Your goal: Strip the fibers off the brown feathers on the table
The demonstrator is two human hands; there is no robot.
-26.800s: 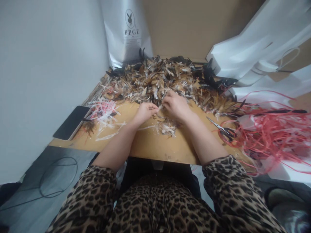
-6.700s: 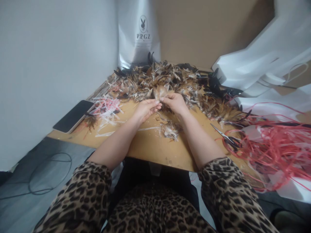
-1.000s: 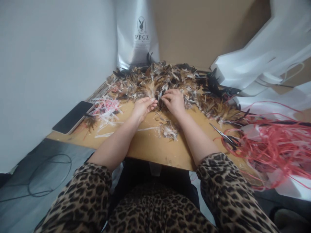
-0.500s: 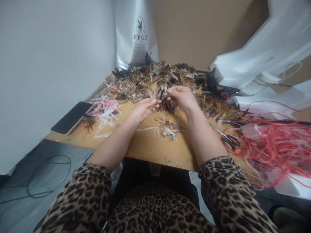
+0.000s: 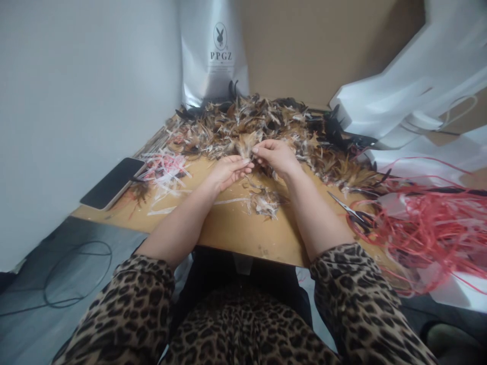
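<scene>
Over the middle of the table, my left hand pinches a small brown feather bunch by its lower end, thumb against fingers. My right hand is closed in a pinch close against the bunch's right side; what lies between its fingertips is too small to make out. Behind both hands spreads a large heap of brown and black feathers. A little pile of feather scraps lies on the table between my forearms.
On the left are a phone and pink and white strip scraps. Scissors lie right of my right forearm, beside tangled red strips. A silver bag stands at the back of the brown table.
My right hand has moved slightly left, closer to my left hand and the feather bunch. My left hand has barely shifted and still pinches the bunch.
</scene>
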